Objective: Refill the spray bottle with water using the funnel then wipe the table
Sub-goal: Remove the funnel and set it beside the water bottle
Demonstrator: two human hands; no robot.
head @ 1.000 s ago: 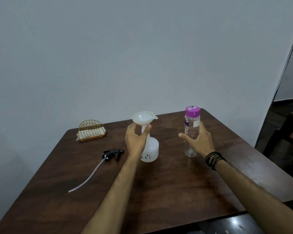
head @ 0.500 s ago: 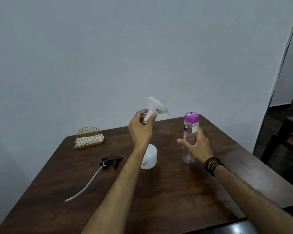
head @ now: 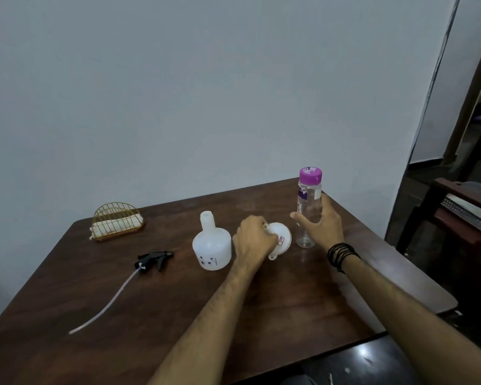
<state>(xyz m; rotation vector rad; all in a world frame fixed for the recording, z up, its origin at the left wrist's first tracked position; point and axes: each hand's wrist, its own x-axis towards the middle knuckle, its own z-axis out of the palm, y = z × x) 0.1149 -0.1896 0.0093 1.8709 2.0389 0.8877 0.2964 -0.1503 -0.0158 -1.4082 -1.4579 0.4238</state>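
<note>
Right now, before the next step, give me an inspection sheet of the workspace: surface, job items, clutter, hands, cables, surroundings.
Surface: dark wooden table; no spills visible.
Job's things: white spray bottle upright, neck open; black trigger head with its dip tube lying apart to the left; white funnel wide end down on the table; clear water bottle upright, purple cap on.
Clutter: gold wire holder with a pale cloth, back left.
Hands: left hand grips the funnel's spout; right hand open, against the water bottle.
Cables: nothing seen.
Surroundings: plain wall behind; dark furniture at right.
</note>
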